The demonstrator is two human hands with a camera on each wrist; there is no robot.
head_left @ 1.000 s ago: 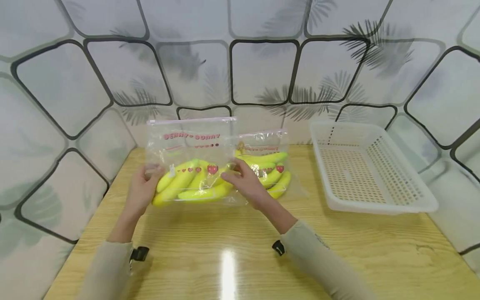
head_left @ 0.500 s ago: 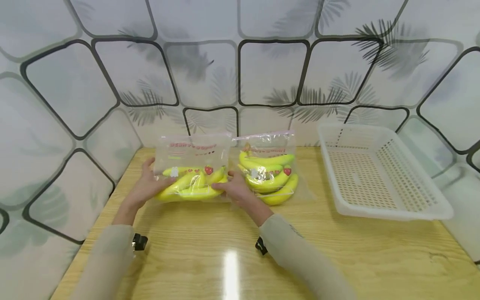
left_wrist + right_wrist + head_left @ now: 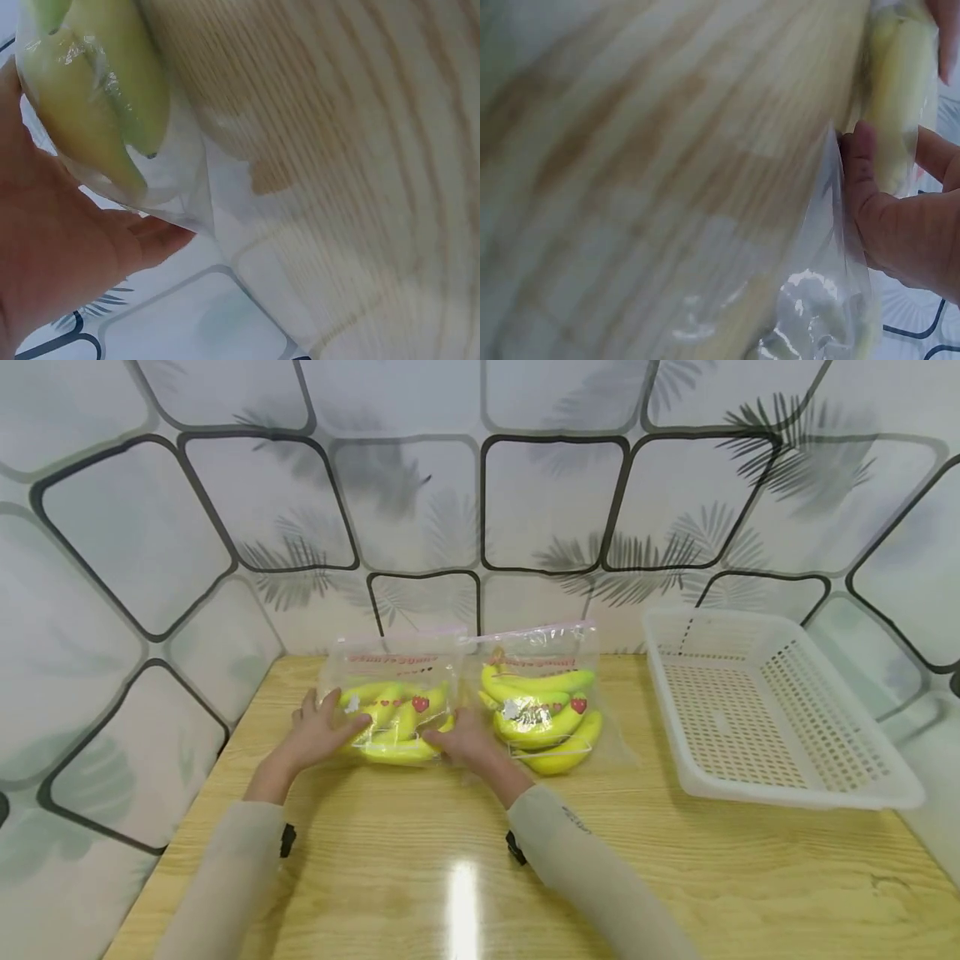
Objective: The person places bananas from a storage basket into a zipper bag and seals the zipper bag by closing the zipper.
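Observation:
A clear zip bag of yellow bananas [image 3: 397, 750] lies on the table between both hands, its zip edge toward the wall. My left hand [image 3: 311, 735] rests against the bag's left end with fingers spread; in the left wrist view the left hand [image 3: 75, 225] touches the bag's side, its fingers partly behind the plastic. At the right end, my right hand [image 3: 468, 743] grips the bag, the thumb on the near side; in the right wrist view the right hand [image 3: 907, 225] has bananas between thumb and fingers. A second bag of bananas [image 3: 558, 752] lies just right of it.
A white perforated plastic basket [image 3: 686, 777] stands at the right of the wooden table [image 3: 390, 877]. Patterned cloth walls [image 3: 555, 502] enclose the table's back and sides.
The left bag has come down from being held raised and now lies flat beside the second bag. My left hand's fingers have spread; my right hand stays at its right end.

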